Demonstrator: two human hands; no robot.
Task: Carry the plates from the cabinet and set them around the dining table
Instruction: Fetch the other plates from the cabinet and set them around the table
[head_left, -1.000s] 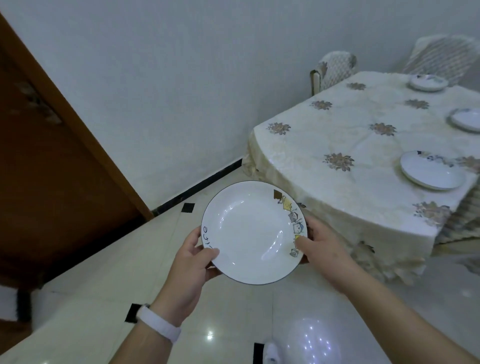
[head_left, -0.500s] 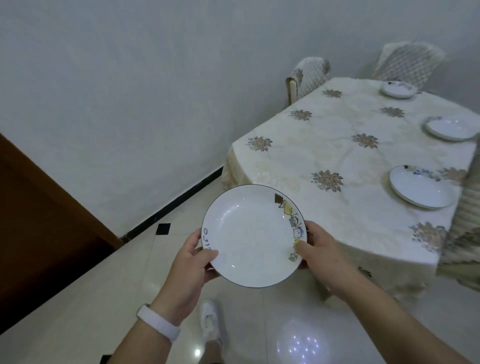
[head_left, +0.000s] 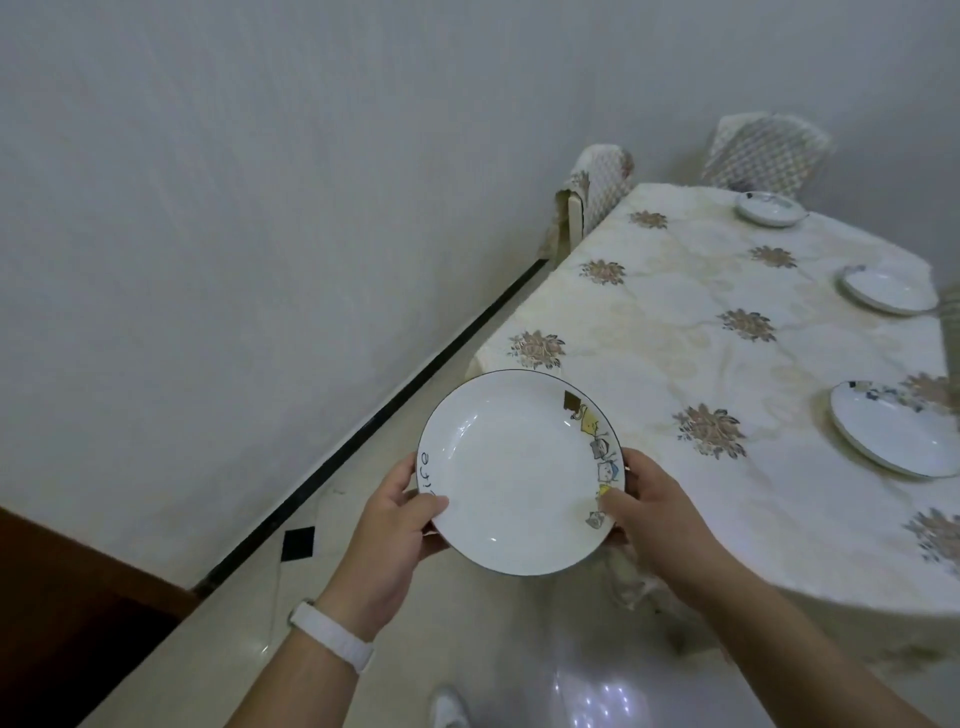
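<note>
I hold a white plate (head_left: 511, 470) with a dark rim and small cartoon figures on its right edge, level in front of me above the floor. My left hand (head_left: 392, 540) grips its left rim, my right hand (head_left: 657, 530) its right rim. The dining table (head_left: 691, 332), under a cream cloth with brown flowers, stands just ahead to the right. Three plates lie on it: a near plate (head_left: 896, 434), a middle plate (head_left: 885, 288) and a far plate (head_left: 771, 208).
Two covered chairs stand at the table's far end, one (head_left: 597, 189) by the wall and one (head_left: 769, 148) behind the far plate. A grey wall with black skirting (head_left: 374, 415) runs along the left. Brown wooden furniture (head_left: 67, 597) fills the lower-left corner. The floor is glossy tile.
I have walked closer to the table, which now looms larger at the right. The brown furniture has slid off to the lower left. Both hands keep the same grip on the plate.
</note>
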